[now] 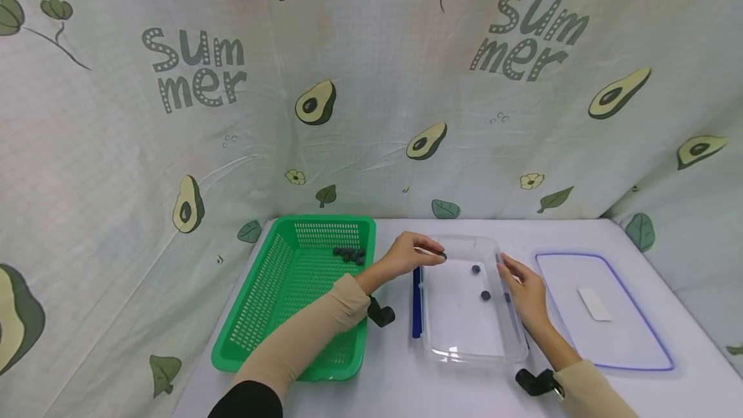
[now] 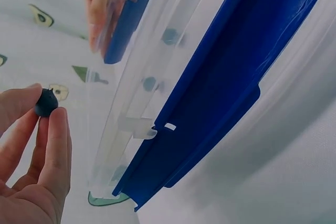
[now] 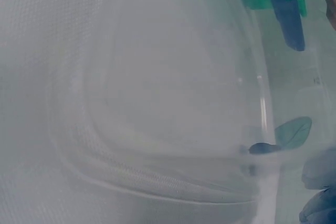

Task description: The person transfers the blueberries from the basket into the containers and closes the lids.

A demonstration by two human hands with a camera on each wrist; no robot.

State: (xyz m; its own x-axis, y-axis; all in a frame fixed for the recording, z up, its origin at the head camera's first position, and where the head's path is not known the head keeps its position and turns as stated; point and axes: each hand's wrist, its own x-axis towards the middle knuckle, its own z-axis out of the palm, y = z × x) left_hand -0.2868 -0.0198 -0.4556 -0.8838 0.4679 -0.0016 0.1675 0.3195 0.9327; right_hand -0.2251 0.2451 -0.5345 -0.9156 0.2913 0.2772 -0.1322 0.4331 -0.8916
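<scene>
My left hand (image 1: 411,255) is over the left rim of a clear plastic container (image 1: 461,334). It pinches a blueberry (image 2: 46,103) between thumb and fingertips, the berry's small crown facing up in the left wrist view. Two more blueberries, one farther back (image 1: 476,269) and one nearer (image 1: 485,295), lie apart on the container's floor. At the container's right side, my right hand (image 1: 527,292) holds the rim with thumb and fingers; in the right wrist view its fingers are only partly visible at the edge. A blue latch flap (image 1: 416,302) hangs unfastened along the container's left side.
Left of the container stands a green plastic basket (image 1: 278,302) with several blueberries (image 1: 349,255) in its far right corner. A clear lid with a blue seal (image 1: 604,328) lies at the right, a white rectangular piece (image 1: 594,304) on it. A printed curtain (image 1: 371,82) closes off the back.
</scene>
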